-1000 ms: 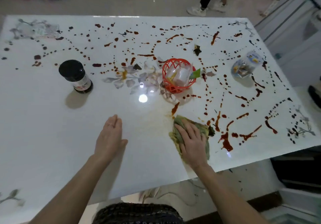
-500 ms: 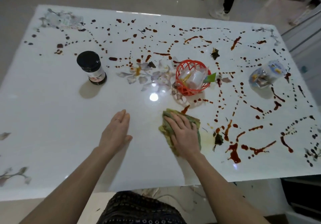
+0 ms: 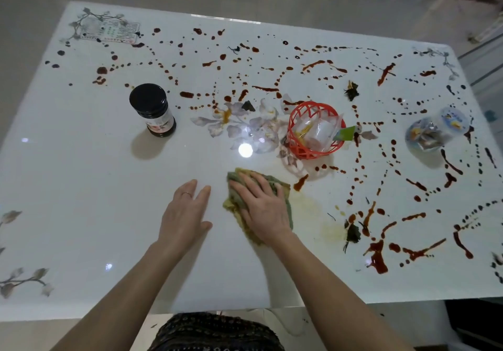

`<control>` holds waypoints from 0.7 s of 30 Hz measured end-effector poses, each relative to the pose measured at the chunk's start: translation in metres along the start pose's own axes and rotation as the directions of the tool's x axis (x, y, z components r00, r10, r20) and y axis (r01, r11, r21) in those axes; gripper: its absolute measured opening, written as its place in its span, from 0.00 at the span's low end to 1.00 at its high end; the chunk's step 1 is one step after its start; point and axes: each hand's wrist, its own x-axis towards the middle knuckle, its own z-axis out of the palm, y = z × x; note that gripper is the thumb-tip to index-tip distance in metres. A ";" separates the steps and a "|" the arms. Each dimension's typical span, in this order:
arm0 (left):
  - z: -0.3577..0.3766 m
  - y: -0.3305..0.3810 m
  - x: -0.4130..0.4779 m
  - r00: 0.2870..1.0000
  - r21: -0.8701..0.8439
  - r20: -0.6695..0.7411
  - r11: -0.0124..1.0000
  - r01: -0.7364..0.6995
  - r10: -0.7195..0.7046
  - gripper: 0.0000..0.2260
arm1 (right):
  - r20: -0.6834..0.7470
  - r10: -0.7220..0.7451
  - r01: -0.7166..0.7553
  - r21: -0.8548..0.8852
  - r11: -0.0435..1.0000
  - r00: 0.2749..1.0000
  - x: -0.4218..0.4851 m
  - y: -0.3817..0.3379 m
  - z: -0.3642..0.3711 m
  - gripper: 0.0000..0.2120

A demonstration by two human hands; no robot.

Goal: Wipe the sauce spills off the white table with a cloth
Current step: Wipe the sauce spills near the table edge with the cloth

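Note:
My right hand [image 3: 261,209] lies flat with straight fingers on a stained green-yellow cloth [image 3: 234,205], pressing it onto the white table [image 3: 81,201] near the front middle. Just left of it, my left hand [image 3: 185,214] rests flat on the bare tabletop, a ring on one finger. Dark red-brown sauce spills [image 3: 377,252] cover the right and far parts of the table in drops and streaks. A pale yellowish smear [image 3: 313,209] lies right of the cloth.
A black-lidded jar [image 3: 152,109] stands at mid-left. A red plastic basket [image 3: 314,130] with packets sits behind the cloth. A clear plastic cup [image 3: 435,131] lies on its side at the right. Dark leafy scraps [image 3: 352,232] lie among the spills.
My right hand has slid the cloth leftward, away from the sauce streaks, leaving a faint yellowish smear behind it. My left hand has stayed flat in its place.

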 end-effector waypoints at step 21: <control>-0.005 -0.003 0.001 1.000 -0.002 0.007 1.000 -0.010 0.010 0.34 | 0.121 0.262 -0.260 -0.038 0.965 0.957 0.056 0.008 -0.013 0.26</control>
